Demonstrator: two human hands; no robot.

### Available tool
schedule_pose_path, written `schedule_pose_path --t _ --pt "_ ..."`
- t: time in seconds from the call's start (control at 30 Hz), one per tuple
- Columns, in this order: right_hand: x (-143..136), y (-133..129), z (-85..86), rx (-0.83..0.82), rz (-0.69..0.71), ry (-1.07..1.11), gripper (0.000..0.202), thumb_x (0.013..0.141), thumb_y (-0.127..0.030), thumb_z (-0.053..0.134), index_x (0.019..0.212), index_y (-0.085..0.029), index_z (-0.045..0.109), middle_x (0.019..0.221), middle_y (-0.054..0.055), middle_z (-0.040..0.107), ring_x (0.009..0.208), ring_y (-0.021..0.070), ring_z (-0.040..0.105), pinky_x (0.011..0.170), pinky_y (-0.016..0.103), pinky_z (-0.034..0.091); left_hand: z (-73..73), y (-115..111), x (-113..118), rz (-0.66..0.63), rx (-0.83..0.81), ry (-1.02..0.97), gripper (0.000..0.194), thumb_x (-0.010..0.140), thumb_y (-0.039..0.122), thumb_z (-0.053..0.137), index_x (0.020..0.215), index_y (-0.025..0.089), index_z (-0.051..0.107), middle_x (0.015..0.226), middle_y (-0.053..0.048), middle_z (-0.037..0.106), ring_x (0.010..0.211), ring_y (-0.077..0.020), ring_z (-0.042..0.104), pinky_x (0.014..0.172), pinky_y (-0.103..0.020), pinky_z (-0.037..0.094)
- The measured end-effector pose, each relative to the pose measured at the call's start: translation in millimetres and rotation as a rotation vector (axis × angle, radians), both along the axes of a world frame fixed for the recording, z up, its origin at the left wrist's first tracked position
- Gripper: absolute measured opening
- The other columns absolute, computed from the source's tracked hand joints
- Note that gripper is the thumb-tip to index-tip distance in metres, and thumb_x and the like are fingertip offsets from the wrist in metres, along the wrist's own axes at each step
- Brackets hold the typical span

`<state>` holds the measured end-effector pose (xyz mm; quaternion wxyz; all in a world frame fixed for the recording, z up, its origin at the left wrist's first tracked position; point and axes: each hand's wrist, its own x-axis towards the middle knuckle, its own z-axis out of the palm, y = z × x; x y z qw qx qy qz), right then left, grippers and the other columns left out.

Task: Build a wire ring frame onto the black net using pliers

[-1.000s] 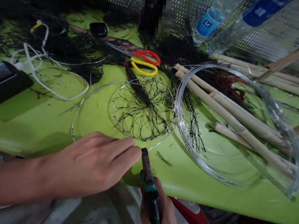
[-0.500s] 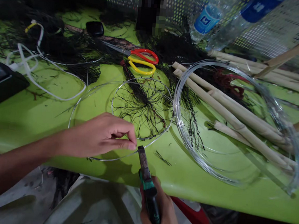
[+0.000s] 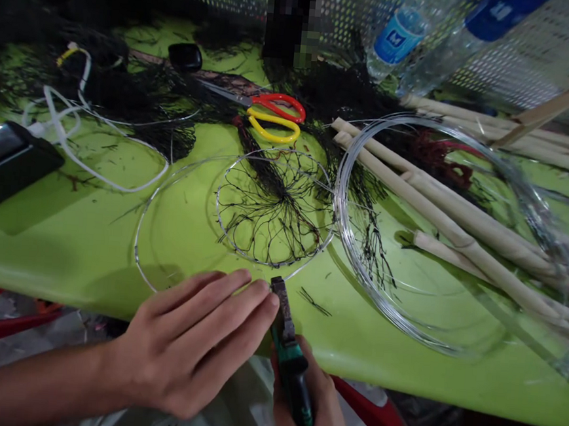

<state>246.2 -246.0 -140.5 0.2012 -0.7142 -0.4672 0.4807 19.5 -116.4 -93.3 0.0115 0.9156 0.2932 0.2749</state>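
Observation:
My right hand [image 3: 316,399] is wrapped round a pair of pliers [image 3: 290,358] with black-and-green handles, its worn jaws upright at a thin metal wire [image 3: 137,237]. My left hand [image 3: 200,338] lies palm down with fingers stretched out side by side, the fingertips against the jaws; its thumb and whatever is under the palm are hidden. The wire curves in a wide loop left of the pliers and passes behind the hand. Just beyond, a smaller wire ring [image 3: 217,211] carries black knotted netting [image 3: 280,196] gathered at its centre.
A coil of wire [image 3: 345,224] lies on the green table [image 3: 79,249], over bamboo sticks [image 3: 442,215]. Scissors [image 3: 277,117] with red and yellow handles lie behind the ring. A white cable [image 3: 95,175] and dark box [image 3: 12,162] are left; plastic bottles [image 3: 396,41] stand at the back.
My left hand has turned from a pinch at the wire to palm down with fingers stretched out, now covering the near part of the loop. The pliers have hardly moved.

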Motion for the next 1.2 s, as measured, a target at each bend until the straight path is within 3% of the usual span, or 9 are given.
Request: schedule_pose_path --t 0.2,0.53,0.63,0.73,0.83,0.9,0.97,1.07,1.2 --pt "-1 -3 -7.2 0.047 -0.035 -0.031 0.051 0.080 -0.031 0.067 0.129 -0.019 0.071 0.119 0.011 0.078 0.114 0.0341 0.073 0.101 0.041 0.059 -9.2 0 9 0.100 -0.057 -0.044 0.031 0.098 0.009 0.065 0.129 0.006 0.068 0.128 -0.011 0.076 0.126 -0.0262 0.069 0.102 -0.039 0.060" --pt "-8 19 22.9 0.122 0.059 0.004 0.027 0.085 -0.022 0.055 0.106 -0.024 0.071 0.091 0.004 0.076 0.085 0.0234 0.072 0.078 0.029 0.059 -3.7 0 13 0.127 -0.175 -0.073 0.020 0.098 0.005 0.064 0.117 0.006 0.068 0.113 -0.011 0.078 0.106 -0.0238 0.075 0.096 -0.039 0.062" --pt "-8 21 24.6 0.129 0.054 -0.012 0.030 0.084 -0.022 0.056 0.110 -0.024 0.071 0.099 0.005 0.078 0.093 0.0243 0.073 0.084 0.029 0.060 -3.2 1 16 0.156 -0.366 -0.170 0.013 0.104 0.011 0.058 0.110 0.013 0.069 0.104 -0.005 0.079 0.093 -0.0165 0.076 0.087 -0.029 0.063" --pt "-10 24 27.6 0.120 0.031 0.021 0.033 0.083 -0.021 0.056 0.112 -0.023 0.072 0.102 0.006 0.079 0.099 0.0252 0.073 0.088 0.030 0.060 0.7 6 16 0.195 -0.737 -0.280 0.014 0.105 0.018 0.057 0.104 0.020 0.071 0.094 0.002 0.079 0.080 -0.0105 0.075 0.072 -0.019 0.060" --pt "-11 27 28.5 0.123 0.037 0.039 0.037 0.082 -0.020 0.054 0.114 -0.025 0.072 0.101 0.005 0.078 0.098 0.0250 0.073 0.090 0.031 0.060 5.1 14 15 0.214 -1.107 -0.336 0.017 0.105 0.028 0.059 0.099 0.022 0.074 0.083 0.004 0.077 0.072 -0.0102 0.073 0.056 -0.016 0.054" --pt "-10 25 25.7 0.133 0.050 0.017 0.041 0.082 -0.020 0.053 0.119 -0.025 0.071 0.105 0.006 0.077 0.101 0.0254 0.073 0.094 0.032 0.059 5.3 18 15 0.195 -1.185 -0.317 0.020 0.105 0.033 0.058 0.100 0.022 0.073 0.084 0.003 0.077 0.073 -0.0112 0.073 0.053 -0.017 0.052" --pt "-9 22 21.2 0.156 0.063 -0.005 0.046 0.083 -0.020 0.054 0.125 -0.025 0.069 0.111 0.007 0.077 0.105 0.0263 0.072 0.100 0.035 0.057 1.2 17 14 0.163 -1.038 -0.278 0.017 0.106 0.030 0.056 0.103 0.021 0.070 0.093 0.000 0.077 0.080 -0.0123 0.074 0.061 -0.018 0.056" --pt "-8 19 15.9 0.189 0.081 -0.011 0.044 0.083 -0.020 0.055 0.125 -0.023 0.068 0.112 0.007 0.077 0.105 0.0265 0.072 0.100 0.035 0.057 -12.1 11 16 0.139 -0.558 -0.203 0.012 0.103 0.013 0.056 0.110 0.018 0.064 0.106 -0.005 0.076 0.097 -0.0156 0.075 0.085 -0.026 0.061" --pt "-12 21 18.3 0.196 0.052 0.007 0.029 0.086 -0.019 0.054 0.110 -0.025 0.068 0.103 0.004 0.076 0.098 0.0238 0.072 0.092 0.030 0.058 -29.6 2 18 0.158 -0.157 -0.133 0.021 0.098 0.009 0.066 0.117 0.015 0.064 0.110 -0.008 0.077 0.095 -0.0174 0.076 0.089 -0.029 0.063"
